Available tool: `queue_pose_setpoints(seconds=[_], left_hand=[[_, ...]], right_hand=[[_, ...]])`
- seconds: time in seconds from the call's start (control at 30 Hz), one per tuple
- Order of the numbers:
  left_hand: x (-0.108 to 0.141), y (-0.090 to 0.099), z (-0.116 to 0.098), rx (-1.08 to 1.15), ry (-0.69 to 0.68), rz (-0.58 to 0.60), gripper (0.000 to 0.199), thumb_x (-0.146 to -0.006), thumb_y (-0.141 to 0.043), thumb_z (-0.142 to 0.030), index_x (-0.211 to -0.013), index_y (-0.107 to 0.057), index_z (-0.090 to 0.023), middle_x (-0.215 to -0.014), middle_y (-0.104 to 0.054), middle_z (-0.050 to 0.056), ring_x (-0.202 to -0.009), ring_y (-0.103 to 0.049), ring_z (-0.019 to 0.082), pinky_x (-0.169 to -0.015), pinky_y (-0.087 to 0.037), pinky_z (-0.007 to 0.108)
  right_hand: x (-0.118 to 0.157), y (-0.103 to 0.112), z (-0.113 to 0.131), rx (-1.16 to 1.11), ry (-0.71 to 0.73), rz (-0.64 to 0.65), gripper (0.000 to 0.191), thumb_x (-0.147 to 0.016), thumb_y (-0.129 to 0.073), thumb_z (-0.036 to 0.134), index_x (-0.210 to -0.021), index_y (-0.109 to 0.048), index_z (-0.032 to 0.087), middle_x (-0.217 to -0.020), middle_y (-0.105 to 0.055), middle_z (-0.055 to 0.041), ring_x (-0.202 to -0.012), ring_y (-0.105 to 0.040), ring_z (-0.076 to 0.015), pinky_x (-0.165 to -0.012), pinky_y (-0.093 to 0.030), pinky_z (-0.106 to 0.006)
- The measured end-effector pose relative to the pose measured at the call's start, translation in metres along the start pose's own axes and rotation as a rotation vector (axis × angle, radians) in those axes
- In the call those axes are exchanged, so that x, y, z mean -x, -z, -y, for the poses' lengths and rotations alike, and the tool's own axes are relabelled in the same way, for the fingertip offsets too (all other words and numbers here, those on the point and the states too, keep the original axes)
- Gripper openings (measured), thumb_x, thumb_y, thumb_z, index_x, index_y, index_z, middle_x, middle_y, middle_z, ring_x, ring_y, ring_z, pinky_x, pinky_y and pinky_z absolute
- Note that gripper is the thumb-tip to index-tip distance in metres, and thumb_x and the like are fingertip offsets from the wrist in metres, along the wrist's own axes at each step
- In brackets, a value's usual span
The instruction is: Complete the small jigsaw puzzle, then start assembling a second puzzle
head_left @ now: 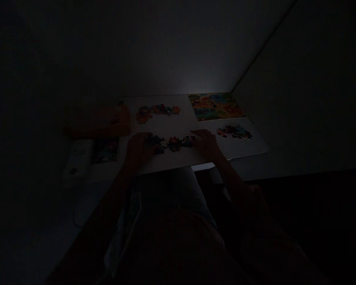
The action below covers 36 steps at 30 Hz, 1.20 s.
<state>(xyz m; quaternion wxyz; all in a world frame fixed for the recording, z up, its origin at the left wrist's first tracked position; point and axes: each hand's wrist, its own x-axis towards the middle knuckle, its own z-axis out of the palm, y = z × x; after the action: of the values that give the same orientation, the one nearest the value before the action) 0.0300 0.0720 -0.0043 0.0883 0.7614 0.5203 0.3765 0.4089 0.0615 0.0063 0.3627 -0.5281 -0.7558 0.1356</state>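
The scene is very dark. A row of loose jigsaw puzzle pieces point(174, 144) lies on the white board point(166, 160) in front of me. At its left end is my left hand point(139, 149), with thumb and fingers spread around the darker pieces. My right hand point(207, 143) rests at the other end, its fingers stretched apart beside and partly over the pieces there. Neither hand visibly lifts a piece, though the fingertips are dim.
More puzzle pieces form a curved pile point(157, 111) farther back and another pile point(235, 132) at the right. A colourful animal picture point(216, 106) lies back right. To the left are an orange bag-like item point(106, 124), a dark picture point(106, 150) and a white box point(78, 158).
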Motion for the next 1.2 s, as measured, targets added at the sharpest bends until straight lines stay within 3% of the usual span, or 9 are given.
queue_pose_setpoints(seconds=[0.07, 0.17, 0.33, 0.47, 0.57, 0.77, 0.93, 1.03, 1.2], left_hand=[[0.004, 0.002, -0.002, -0.026, 0.016, 0.027, 0.053, -0.096, -0.091, -0.044, -0.142, -0.073, -0.026, -0.141, -0.08, 0.017, -0.134, -0.076, 0.042, -0.119, -0.059, 0.065], [0.011, 0.007, -0.006, -0.067, 0.023, 0.094, 0.061, -0.095, -0.094, -0.049, -0.148, -0.072, -0.026, -0.145, -0.08, 0.017, -0.136, -0.075, 0.043, -0.118, -0.059, 0.063], [0.021, 0.014, -0.007, -0.082, -0.001, 0.133, 0.071, -0.097, -0.093, -0.057, -0.155, -0.066, -0.028, -0.152, -0.077, 0.018, -0.143, -0.072, 0.042, -0.122, -0.057, 0.062], [0.02, 0.013, -0.006, -0.051, 0.007, 0.092, 0.073, -0.096, -0.095, -0.057, -0.155, -0.065, -0.028, -0.151, -0.077, 0.017, -0.142, -0.072, 0.041, -0.122, -0.057, 0.06], [0.019, 0.011, -0.007, -0.064, 0.009, 0.096, 0.075, -0.094, -0.097, -0.054, -0.157, -0.066, -0.028, -0.152, -0.077, 0.019, -0.144, -0.07, 0.043, -0.123, -0.056, 0.061], [0.019, 0.01, -0.008, -0.086, -0.017, 0.167, 0.07, -0.097, -0.09, -0.045, -0.161, -0.066, -0.027, -0.155, -0.076, 0.018, -0.148, -0.068, 0.043, -0.125, -0.053, 0.065], [0.016, 0.008, -0.003, -0.061, 0.02, 0.174, 0.062, -0.098, -0.089, -0.043, -0.155, -0.07, -0.029, -0.151, -0.078, 0.016, -0.145, -0.069, 0.042, -0.124, -0.054, 0.064], [0.014, 0.007, 0.0, -0.027, 0.035, 0.145, 0.065, -0.093, -0.096, -0.043, -0.151, -0.071, -0.028, -0.148, -0.078, 0.017, -0.14, -0.072, 0.043, -0.121, -0.056, 0.064], [0.012, 0.01, 0.005, 0.084, 0.026, 0.073, 0.066, -0.09, -0.096, -0.031, -0.149, -0.068, -0.029, -0.145, -0.073, 0.014, -0.133, -0.075, 0.037, -0.117, -0.063, 0.057]], right_hand=[[-0.003, -0.01, 0.008, 0.029, 0.004, 0.042, 0.044, -0.11, -0.074, 0.054, -0.149, -0.08, 0.035, -0.151, -0.079, -0.0142, -0.143, -0.071, -0.0401, -0.12, -0.055, -0.062], [-0.027, -0.02, 0.0, -0.006, -0.003, 0.05, 0.042, -0.107, -0.076, 0.052, -0.143, -0.082, 0.032, -0.144, -0.08, -0.0151, -0.13, -0.076, -0.0385, -0.114, -0.058, -0.061], [-0.117, -0.046, -0.025, -0.072, -0.116, 0.049, 0.049, -0.098, -0.083, 0.05, -0.139, -0.081, 0.025, -0.14, -0.079, -0.0165, -0.101, -0.076, -0.0292, -0.103, -0.066, -0.052], [-0.174, -0.067, -0.029, 0.049, -0.183, 0.086, 0.054, -0.094, -0.088, 0.045, -0.14, -0.081, 0.017, -0.146, -0.073, -0.0235, -0.123, -0.074, -0.0366, -0.122, -0.06, -0.06], [-0.189, -0.074, -0.028, 0.067, -0.165, 0.109, 0.041, -0.098, -0.087, 0.05, -0.121, -0.086, 0.016, -0.134, -0.075, -0.0243, -0.128, -0.072, -0.0412, -0.124, -0.057, -0.062], [-0.178, -0.061, -0.032, -0.013, -0.164, -0.008, 0.049, -0.104, -0.073, 0.071, -0.099, -0.082, 0.023, -0.115, -0.079, -0.0175, -0.11, -0.074, -0.0343, -0.113, -0.059, -0.055], [-0.13, -0.03, -0.015, -0.36, -0.212, -0.062, 0.062, -0.09, -0.075, 0.09, -0.093, -0.077, 0.029, -0.09, -0.077, -0.0046, -0.084, -0.066, -0.0244, -0.083, -0.058, -0.041], [-0.096, -0.013, 0.002, -0.484, -0.257, -0.041, 0.057, -0.09, -0.079, 0.086, -0.092, -0.076, 0.03, -0.086, -0.073, -0.0023, -0.074, -0.06, -0.0206, -0.071, -0.054, -0.038], [-0.065, 0.007, 0.022, -0.591, -0.311, -0.044, 0.046, -0.088, -0.089, 0.073, -0.1, -0.08, 0.03, -0.09, -0.079, -0.0025, -0.073, -0.062, -0.0197, -0.071, -0.057, -0.039]])
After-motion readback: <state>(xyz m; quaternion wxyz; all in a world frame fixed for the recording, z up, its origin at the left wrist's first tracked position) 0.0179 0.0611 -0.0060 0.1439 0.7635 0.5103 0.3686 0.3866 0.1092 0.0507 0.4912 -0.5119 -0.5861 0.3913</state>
